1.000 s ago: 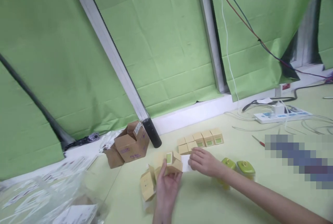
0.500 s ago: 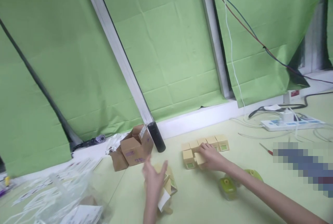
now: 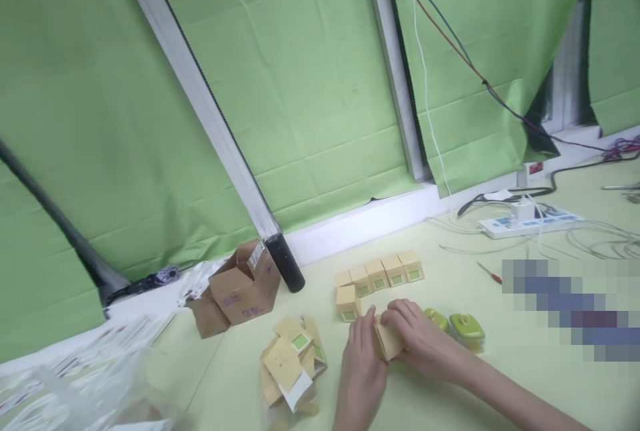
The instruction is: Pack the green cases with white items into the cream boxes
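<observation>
Between my two hands is a small tan cardboard box. My left hand grips its left side, fingers bent and thumb raised. Wrapped round its right side and top is my right hand. Just beyond stands one small box with a green label, in front of a row of several matching boxes. Two green-topped containers sit to the right of my right hand, one partly hidden by it. A loose pile of flattened tan boxes lies left of my left hand.
An open brown carton and a black cylinder stand by the wall. White cables and plastic bags cover the left side. A power strip and a red-handled screwdriver lie at right.
My right hand has drawn the box from beside the row toward me. My left hand has left the flattened pile and moved right onto the box. The view has shifted slightly right.
</observation>
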Demonstrator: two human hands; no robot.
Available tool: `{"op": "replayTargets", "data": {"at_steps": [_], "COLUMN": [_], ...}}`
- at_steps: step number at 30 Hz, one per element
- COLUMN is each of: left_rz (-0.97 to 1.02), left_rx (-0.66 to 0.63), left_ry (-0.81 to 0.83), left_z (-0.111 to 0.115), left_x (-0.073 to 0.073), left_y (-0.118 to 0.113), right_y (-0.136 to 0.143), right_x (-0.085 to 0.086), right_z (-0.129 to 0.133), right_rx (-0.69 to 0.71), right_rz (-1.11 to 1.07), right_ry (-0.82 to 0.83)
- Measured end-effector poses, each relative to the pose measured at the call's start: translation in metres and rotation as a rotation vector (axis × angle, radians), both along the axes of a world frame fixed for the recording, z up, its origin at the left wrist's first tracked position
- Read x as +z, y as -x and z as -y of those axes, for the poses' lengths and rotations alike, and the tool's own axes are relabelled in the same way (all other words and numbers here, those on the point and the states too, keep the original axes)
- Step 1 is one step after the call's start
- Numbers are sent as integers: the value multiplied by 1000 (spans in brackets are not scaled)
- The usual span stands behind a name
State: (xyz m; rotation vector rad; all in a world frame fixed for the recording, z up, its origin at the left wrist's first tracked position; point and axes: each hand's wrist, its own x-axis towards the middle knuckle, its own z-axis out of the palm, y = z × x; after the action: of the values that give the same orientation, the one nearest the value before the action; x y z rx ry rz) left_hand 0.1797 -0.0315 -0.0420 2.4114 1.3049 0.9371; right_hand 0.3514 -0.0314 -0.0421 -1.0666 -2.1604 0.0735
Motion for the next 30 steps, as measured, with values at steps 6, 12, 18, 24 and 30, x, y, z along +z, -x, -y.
{"op": "replayTargets", "data": {"at_steps": [6,12,18,24,30], "left_rz": [-67,10,66,-112,-129], "left_rx": [-32,55,44,-62,70], "left_ry": [-53,-4,17,-120,94], "left_z": [3,5,7,4,10], "left_x": [-4,-2,-5,-11,10], "left_y": [-2,0,7,2,18], "right_y": [1,-5,-15,-11,-10], "right_x": [-13,-14,22,23,16], "right_z": [1,-1,14,6,0], "right_rx": [-23,-44,122,-19,-104], "right_rz": [10,-3,-62,106,18], "right_ry": [-42,-92,167,52,36]}}
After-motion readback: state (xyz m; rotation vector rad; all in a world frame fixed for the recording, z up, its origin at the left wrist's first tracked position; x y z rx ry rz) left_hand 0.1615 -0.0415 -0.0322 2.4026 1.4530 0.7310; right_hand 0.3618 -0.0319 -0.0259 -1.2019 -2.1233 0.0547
